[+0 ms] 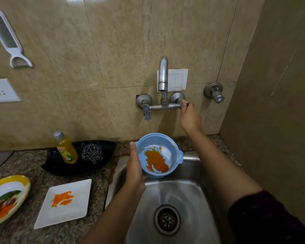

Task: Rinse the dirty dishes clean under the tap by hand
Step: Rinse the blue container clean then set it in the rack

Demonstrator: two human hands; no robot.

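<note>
The rinsing looks barely begun. No water that I can see comes from the spout in the upper middle of the frame, and the right hand is up at the wall with its fingers closed round the right-side handle, so I judge the tap is about to be opened.

The left hand grips the bowl by its near side, thumb along the rim, holding it tilted over the back edge of the sink, below the spout. Nothing here looks clean yet; three dishes are left, as far as I can see.

- The bowl: a thick orange smear across its bottom, with a pale patch beside it that I cannot identify.
- The square plate, on the table at lower left: a small orange smear near its middle.
- The oval plate, at the far left edge: orange and darker leftovers.
- The black tray, behind the plates: a yellow bottle leaning in it and a steel scrubber just beside that.
- The sink: only its drain shows, no dishes inside.
</note>
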